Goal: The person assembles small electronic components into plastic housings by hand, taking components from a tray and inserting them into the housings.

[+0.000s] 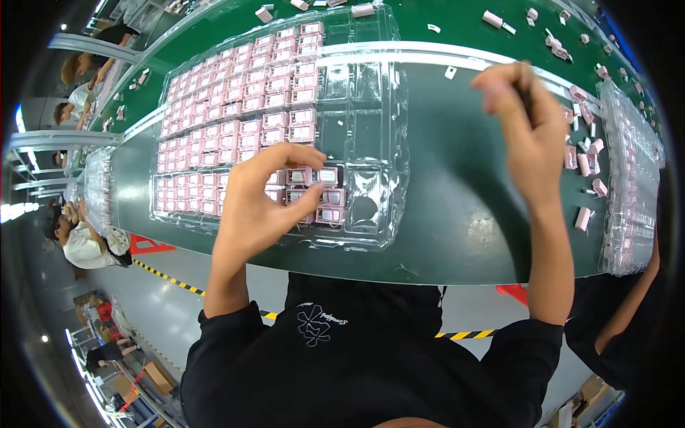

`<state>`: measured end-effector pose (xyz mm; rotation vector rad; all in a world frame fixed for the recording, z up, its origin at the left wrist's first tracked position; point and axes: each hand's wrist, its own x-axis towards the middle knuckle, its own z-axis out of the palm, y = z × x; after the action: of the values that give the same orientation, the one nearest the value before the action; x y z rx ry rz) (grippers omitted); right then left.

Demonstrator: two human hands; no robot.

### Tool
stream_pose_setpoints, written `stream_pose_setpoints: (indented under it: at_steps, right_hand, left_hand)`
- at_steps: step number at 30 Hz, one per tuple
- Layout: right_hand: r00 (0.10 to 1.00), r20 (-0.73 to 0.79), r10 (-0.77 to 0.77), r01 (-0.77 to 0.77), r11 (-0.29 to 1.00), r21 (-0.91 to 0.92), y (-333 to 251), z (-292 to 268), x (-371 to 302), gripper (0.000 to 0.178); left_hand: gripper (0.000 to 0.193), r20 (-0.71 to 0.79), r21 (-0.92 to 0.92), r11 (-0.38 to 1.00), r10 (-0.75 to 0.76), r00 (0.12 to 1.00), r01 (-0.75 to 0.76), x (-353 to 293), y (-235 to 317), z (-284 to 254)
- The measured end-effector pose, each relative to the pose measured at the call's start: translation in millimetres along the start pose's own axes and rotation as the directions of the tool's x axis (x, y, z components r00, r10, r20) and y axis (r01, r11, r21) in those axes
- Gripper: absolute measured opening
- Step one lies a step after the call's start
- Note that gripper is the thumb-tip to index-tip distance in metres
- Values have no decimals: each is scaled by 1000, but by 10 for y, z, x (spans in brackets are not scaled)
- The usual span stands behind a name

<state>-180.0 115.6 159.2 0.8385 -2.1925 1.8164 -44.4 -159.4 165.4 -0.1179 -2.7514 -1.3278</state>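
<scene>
My left hand (pixel 260 203) reaches over a clear plastic tray (pixel 367 167), thumb and forefinger closed on the top and bottom edges of a small pink-and-white case (pixel 327 176). That case sits at the right end of a filled row, above two similar pink cases (pixel 331 197). Many more pink cases (pixel 239 100) fill the tray's left part in rows. Off to the right, my right hand (pixel 524 118) is raised above the green table, its fingers curled and smeared by motion; whether they hold anything is not visible.
Loose pink cases (pixel 585 165) lie at the right beside a stack of filled clear trays (pixel 629 185). A white rail (pixel 428 51) crosses the green table (pixel 457 214), with scattered parts (pixel 492 19) beyond it. Other people (pixel 93 239) work at the far left; another person's arm (pixel 628 303) shows at right.
</scene>
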Motion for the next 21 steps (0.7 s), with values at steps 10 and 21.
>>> stream_pose_setpoints:
  at_steps: [10, 21]
  right_hand:
    - [991, -109, 75, -85, 992, -97, 330, -107, 84, 21]
    - [996, 80, 25, 29, 791, -611, 585, -68, 93, 31]
  left_hand:
    - [16, -40, 297, 932, 231, 972, -209, -26, 36, 90]
    - [9, 46, 442, 879, 175, 983, -177, -87, -21, 54]
